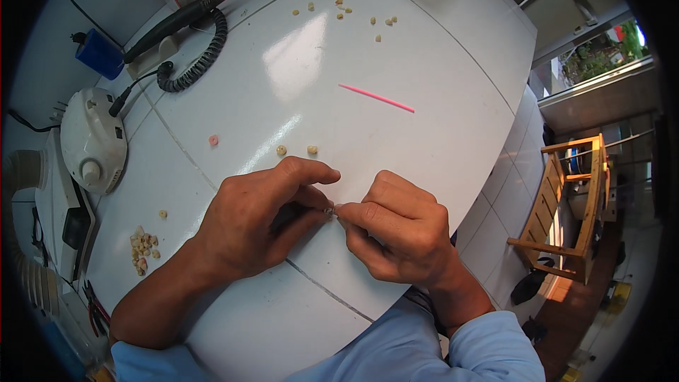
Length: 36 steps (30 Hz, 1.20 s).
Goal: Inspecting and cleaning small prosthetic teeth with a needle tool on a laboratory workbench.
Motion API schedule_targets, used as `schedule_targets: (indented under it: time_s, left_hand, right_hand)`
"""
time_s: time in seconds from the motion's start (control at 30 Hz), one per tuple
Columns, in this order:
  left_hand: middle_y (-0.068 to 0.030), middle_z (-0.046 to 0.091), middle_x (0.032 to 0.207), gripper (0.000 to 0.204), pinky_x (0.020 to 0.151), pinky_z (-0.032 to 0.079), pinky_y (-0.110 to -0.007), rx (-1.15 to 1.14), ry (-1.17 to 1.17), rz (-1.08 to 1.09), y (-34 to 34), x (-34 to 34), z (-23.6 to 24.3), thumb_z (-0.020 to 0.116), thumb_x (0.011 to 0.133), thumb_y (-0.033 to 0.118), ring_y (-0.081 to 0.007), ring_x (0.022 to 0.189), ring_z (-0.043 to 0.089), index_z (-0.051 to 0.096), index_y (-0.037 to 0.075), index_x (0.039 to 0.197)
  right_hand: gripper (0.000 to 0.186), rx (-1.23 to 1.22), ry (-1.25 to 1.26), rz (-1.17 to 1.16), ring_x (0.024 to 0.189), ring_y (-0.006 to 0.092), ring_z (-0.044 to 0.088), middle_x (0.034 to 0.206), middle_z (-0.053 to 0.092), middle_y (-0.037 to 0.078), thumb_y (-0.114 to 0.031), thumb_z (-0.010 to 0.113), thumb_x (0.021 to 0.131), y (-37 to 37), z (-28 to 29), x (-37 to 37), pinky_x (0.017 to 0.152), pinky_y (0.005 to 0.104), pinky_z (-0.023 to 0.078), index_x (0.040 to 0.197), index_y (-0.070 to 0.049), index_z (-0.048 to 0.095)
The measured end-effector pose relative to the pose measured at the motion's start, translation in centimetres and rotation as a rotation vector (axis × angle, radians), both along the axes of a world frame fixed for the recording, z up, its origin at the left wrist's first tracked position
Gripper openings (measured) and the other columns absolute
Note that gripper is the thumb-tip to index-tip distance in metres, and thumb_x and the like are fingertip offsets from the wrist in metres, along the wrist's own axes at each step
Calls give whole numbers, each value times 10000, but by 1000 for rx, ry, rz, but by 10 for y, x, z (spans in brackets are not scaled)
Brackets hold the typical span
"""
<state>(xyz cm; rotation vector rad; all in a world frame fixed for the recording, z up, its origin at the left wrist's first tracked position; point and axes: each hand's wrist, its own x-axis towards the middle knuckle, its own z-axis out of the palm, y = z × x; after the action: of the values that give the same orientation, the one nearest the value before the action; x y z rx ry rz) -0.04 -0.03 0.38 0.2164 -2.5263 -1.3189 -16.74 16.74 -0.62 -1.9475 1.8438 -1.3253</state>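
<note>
Above the near part of the white table [233, 311], my left hand [247, 216] and my right hand [399, 230] meet fingertip to fingertip. Both are closed in a pinch at one tiny, shiny greyish piece [329, 211], largely covered by the fingers; its kind cannot be made out. My left index finger is raised and bent above the pinch. Just beyond the left hand lie two small, yellowish tooth-like pieces, a left one [281, 150] and a right one [312, 150]. A small pink ring [213, 140] is farther left, and a thin pink stick [376, 97] lies beyond the right hand.
A pile of yellowish pieces [143, 244] is by my left forearm; several more [339, 16] are scattered at the back. At left stand a white control box [94, 141], a black handpiece [173, 27] with coiled cord, a blue cup [100, 54] and pliers [95, 308]. A wooden chair [559, 205] stands right.
</note>
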Motion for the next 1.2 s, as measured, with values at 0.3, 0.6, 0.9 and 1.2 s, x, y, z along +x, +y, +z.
schedule_targets:
  time_s: [0.3, 0.6, 0.9, 1.2]
  left_hand:
    - [-138, 829, 948, 480, 827, 702, -340, -22, 5, -17, 0, 0, 0, 840, 898, -64, -265, 939, 849, 607, 12, 1309]
    - [-134, 831, 950, 495, 807, 697, -327, -12, 7, -5, -1, 0, -1, 841, 891, -71, -262, 933, 849, 602, 7, 1318]
    - [-138, 830, 939, 493, 806, 695, -330, -12, 21, -19, -1, 0, -1, 832, 888, -82, -265, 936, 849, 604, 3, 1317]
    - [-149, 831, 949, 486, 816, 692, -339, 20, -3, -26, -1, 0, 0, 815, 895, -95, -276, 946, 848, 597, -6, 1321]
  right_hand:
    - [218, 30, 10, -40, 686, 227, 563, 771, 540, 76, 115, 809, 727, -1, 6, 1, 579, 373, 469, 910, 28, 730]
    - [213, 2, 22, 9, 689, 229, 564, 772, 536, 78, 106, 805, 725, -2, 1, -1, 585, 375, 472, 906, 26, 727]
    - [227, 26, 4, -31, 692, 227, 566, 769, 549, 74, 101, 799, 724, -2, 4, 0, 586, 374, 475, 929, 19, 743]
    - [212, 42, 3, -15, 698, 222, 571, 774, 563, 74, 95, 798, 728, 0, 5, -1, 584, 370, 476, 915, 15, 741]
